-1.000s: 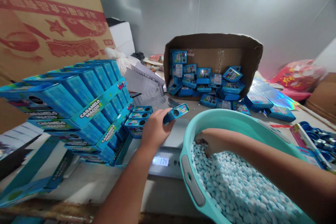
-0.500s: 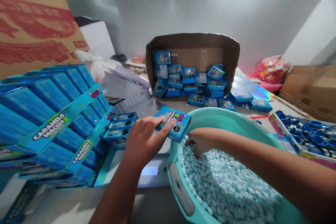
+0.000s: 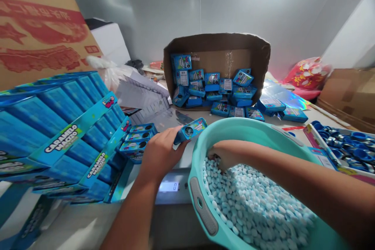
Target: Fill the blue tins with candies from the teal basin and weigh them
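Note:
My left hand [image 3: 159,152] is closed round a small blue candy box [image 3: 191,130], held on its side just above the scale [image 3: 171,187] and beside the rim of the teal tub [image 3: 205,218]. The box's round opening faces the camera. My right hand [image 3: 224,156] is buried in the white and pale blue tablets [image 3: 254,207] that fill the tub, fingers curled down among them. The scale's display reads 0.
Blue "Caramelo Macizo" display cartons [image 3: 67,133] are stacked at the left, with small boxes [image 3: 137,140] in front. An open cardboard box [image 3: 216,70] at the back spills more small blue boxes. A tray of blue caps [image 3: 348,144] lies at the right.
My left hand turned the small box from flat, label up, onto its side and lifted it off the scale. The display dropped from 174 to 0. My right hand stays in the tablets.

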The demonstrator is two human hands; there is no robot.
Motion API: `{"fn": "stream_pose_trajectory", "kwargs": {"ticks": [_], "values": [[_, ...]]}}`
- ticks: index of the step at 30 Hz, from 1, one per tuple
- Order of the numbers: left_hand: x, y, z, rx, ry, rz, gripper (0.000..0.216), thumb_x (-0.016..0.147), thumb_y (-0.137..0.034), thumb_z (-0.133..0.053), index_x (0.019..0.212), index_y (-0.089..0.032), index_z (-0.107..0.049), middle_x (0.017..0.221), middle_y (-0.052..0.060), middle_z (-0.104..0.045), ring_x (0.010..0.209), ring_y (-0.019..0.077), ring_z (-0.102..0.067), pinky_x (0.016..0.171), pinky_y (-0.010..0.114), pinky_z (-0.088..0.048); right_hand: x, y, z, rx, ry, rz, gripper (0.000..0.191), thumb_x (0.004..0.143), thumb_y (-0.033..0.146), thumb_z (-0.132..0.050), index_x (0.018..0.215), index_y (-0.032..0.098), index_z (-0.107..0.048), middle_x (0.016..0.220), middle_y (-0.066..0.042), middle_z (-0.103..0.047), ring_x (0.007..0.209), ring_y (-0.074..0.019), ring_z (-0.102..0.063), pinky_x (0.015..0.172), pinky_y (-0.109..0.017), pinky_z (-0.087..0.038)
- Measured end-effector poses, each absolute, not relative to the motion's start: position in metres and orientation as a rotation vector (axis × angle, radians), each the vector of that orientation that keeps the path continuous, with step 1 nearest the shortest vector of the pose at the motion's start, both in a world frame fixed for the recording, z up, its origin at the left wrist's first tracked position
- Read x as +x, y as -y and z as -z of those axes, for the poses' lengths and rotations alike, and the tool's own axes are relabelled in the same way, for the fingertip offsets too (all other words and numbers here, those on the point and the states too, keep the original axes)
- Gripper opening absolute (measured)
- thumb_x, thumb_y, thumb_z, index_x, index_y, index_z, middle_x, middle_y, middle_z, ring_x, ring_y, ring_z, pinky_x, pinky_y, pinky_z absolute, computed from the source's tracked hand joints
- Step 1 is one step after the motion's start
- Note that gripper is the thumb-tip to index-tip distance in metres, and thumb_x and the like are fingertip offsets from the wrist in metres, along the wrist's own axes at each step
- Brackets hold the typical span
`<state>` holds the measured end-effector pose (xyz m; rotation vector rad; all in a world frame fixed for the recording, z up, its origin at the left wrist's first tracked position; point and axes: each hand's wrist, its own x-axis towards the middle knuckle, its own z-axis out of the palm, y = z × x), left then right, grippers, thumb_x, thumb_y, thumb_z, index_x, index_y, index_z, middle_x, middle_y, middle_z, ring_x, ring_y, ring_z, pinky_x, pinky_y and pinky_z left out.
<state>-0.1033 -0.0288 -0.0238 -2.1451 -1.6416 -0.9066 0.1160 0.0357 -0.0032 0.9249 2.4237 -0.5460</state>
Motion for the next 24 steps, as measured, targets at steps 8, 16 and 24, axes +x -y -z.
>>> {"fn": "stream_pose_trajectory", "kwargs": {"ticks": [8, 16, 24], "values": [[-0.107, 0.021, 0.027, -2.123, 2.308, 0.686, 0.034, 0.082, -0.045, -0.063, 0.107, -0.022, -0.061, 0.09, 0.012, -0.073, 0.082, 0.0319, -0.07, 0.063, 0.032, -0.045, 0.116, -0.035, -0.001, 0.897, -2.438, 0.566, 0.057, 0.064, 0.018, -0.073, 0.122, 0.019, -0.067, 0.112, -0.008, -0.072, 0.092, -0.0277, -0.065, 0.07, -0.03, -0.045], [-0.109, 0.022, 0.027, -2.019, 2.508, 1.044, 0.103, 0.075, -0.066, -0.066, 0.153, -0.022, -0.017, 0.118, 0.019, -0.068, 0.097, 0.0335, -0.07, 0.076, 0.038, -0.051, 0.116, -0.035, -0.001, 0.898, -2.433, 0.578, 0.058, 0.066, 0.021, -0.074, 0.123, 0.02, -0.067, 0.113, -0.008, -0.071, 0.095, -0.0291, -0.065, 0.073, -0.031, -0.047], [-0.106, 0.026, 0.015, -2.011, 2.407, 1.258, 0.068, 0.086, -0.067, -0.051, 0.139, -0.024, -0.046, 0.127, 0.012, -0.065, 0.115, 0.0315, -0.062, 0.088, 0.04, -0.049, 0.117, -0.034, -0.002, 0.923, -2.433, 0.575, 0.058, 0.066, 0.021, -0.074, 0.124, 0.021, -0.067, 0.112, -0.008, -0.072, 0.094, -0.0284, -0.065, 0.072, -0.03, -0.045]]}}
